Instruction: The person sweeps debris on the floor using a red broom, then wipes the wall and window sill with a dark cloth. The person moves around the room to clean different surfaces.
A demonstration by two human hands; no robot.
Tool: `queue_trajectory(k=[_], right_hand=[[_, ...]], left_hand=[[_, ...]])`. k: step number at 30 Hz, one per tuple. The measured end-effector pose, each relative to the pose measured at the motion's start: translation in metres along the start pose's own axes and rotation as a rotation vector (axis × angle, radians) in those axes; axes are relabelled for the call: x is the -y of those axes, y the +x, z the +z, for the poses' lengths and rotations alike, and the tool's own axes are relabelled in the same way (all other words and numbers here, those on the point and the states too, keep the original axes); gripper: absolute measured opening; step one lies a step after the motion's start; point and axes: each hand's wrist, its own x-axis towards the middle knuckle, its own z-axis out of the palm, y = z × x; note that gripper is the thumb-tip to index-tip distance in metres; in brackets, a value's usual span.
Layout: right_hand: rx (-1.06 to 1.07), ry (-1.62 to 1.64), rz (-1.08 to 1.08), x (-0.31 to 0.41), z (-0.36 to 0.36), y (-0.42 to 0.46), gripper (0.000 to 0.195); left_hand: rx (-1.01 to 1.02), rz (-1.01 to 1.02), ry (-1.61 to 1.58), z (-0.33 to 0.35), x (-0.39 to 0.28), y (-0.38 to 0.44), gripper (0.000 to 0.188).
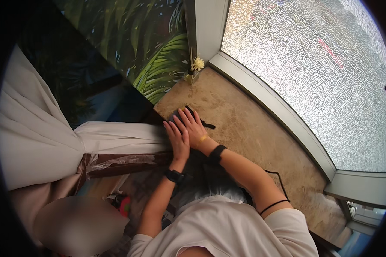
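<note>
My right hand lies palm down with its fingers spread over a small dark, flat item, possibly a folded pouch or cloth. From beneath that hand a short black strap pokes out to the right. Beside it, my left hand rests against the item's near left side, fingers stretched out, its edge touching my right hand. Both hands cover most of the item, so its exact kind is hidden. It sits near the left edge of a brown marbled stone windowsill. Black bands circle both wrists.
In the sill's far corner stands a glass reed diffuser with a pale flower. A textured glass window borders the right. Left are a tied cream curtain and a palm-leaf picture. A black cord lies near my right elbow.
</note>
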Motion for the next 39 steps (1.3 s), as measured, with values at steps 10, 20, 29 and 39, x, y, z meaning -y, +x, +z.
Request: queue_trajectory(k=[10,20,29,39], right_hand=[[0.102,0.005,0.134,0.004,-0.041,-0.107,0.062],[-0.002,-0.084,0.133,0.004,-0.019,-0.063,0.056],[0.049,-0.086,0.235,-0.017,-0.044,-0.138,0.059],[0.026,-0.145,0.336,-0.099,-0.03,-0.058,0.056]], left_hand=[[0.192,0.145,-0.05,0.008,-0.053,-0.083,0.076],[0.094,0.196,0.086,0.001,-0.03,-0.034,0.064],[0.383,0.313,0.149,0.012,-0.088,-0.068,0.074],[0.449,0.325,0.214,0.07,-0.075,0.05,0.078]])
